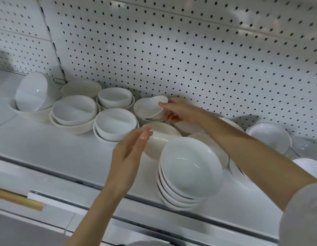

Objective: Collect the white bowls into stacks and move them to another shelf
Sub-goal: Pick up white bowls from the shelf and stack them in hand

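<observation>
Although many of the white bowls [81,88] already sit nested, the job looks to me no more than partway done, since every bowl in view is on the same shelf [47,148] in front of the pegboard [189,50]. At the far left a tilted bowl [34,93] leans inside another. Next comes a nested pair [74,110], then a back stack [115,97] and a front stack [116,125], each only two or three deep. The left hand [129,153] is spread with straight fingers and holds nothing, its fingertips at the rim of a shallow cream bowl [161,137] (whether they touch it I cannot tell). Just behind, the right hand [180,110] pinches a small bowl [150,108] by its rim, thumb on top and fingers below, tipped above another bowl near the back wall. The tallest stack [189,173], about five plain, glossy white bowls, stands at the shelf's front edge, and looser bowls [269,137] lie further right. Left to do, as I judge it: merging the small stacks and carrying them all to the other shelf.
</observation>
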Demonstrator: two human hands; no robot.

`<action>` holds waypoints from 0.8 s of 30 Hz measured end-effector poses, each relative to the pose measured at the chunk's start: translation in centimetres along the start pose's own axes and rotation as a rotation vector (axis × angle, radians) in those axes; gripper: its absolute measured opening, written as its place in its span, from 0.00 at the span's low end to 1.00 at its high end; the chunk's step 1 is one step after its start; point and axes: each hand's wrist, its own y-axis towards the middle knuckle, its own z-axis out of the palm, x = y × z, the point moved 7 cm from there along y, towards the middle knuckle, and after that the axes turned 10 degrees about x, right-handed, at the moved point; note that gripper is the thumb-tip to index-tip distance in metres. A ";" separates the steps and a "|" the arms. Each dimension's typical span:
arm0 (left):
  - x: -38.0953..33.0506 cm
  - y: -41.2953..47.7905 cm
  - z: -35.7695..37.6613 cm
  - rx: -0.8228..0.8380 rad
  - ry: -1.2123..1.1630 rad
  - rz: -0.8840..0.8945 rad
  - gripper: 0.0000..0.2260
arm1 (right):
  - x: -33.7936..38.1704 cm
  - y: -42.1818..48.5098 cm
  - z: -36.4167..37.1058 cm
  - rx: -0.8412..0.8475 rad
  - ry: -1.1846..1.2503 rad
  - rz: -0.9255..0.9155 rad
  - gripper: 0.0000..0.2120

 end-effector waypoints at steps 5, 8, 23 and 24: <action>0.6 0.0 -0.1 -0.012 0.095 -0.030 0.20 | 0.1 0.3 -0.1 -0.038 0.026 0.011 0.06; 1.0 0.0 0.0 0.005 0.092 -0.050 0.19 | 0.1 0.2 0.0 -0.050 0.054 0.011 0.03; -1.3 0.3 -0.9 -0.034 0.065 0.038 0.12 | 2.4 -5.6 -1.3 -0.038 0.293 -0.142 0.06; -1.9 0.3 -1.2 -0.073 0.035 0.074 0.13 | 2.8 -6.6 -1.5 -0.040 0.301 -0.160 0.07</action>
